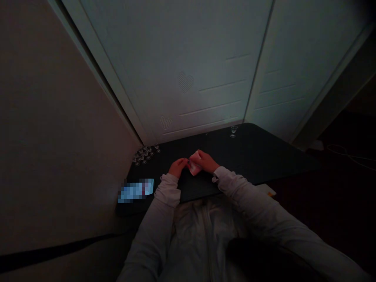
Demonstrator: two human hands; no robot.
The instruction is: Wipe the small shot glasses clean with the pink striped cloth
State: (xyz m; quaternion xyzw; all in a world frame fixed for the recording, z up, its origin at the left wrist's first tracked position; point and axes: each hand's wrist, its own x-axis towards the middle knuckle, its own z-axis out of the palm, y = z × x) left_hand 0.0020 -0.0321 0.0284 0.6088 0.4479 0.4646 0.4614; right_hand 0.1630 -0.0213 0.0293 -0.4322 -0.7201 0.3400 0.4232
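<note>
My right hand (pixel 205 161) is closed round a pinkish-white cloth (pixel 195 168), which hangs below the fingers. Just beside it, the fingers of my left hand (pixel 178 167) pinch a small shiny piece (pixel 188 160) at the cloth's edge; it looks like part of a small glass, mostly hidden by fingers and cloth. Both hands are above the dark table (pixel 188 190), near its front edge. At the back of the table, right of my hands, one small stemmed glass (pixel 233 131) stands upright.
Several small glasses (pixel 144 154) cluster at the table's back left corner. A lit phone-like screen (pixel 135 190), blurred out, lies at the front left. White panelled doors (pixel 205 70) rise behind the table, and a wall (pixel 58 129) borders its left side. A white cable (pixel 346 150) runs at far right.
</note>
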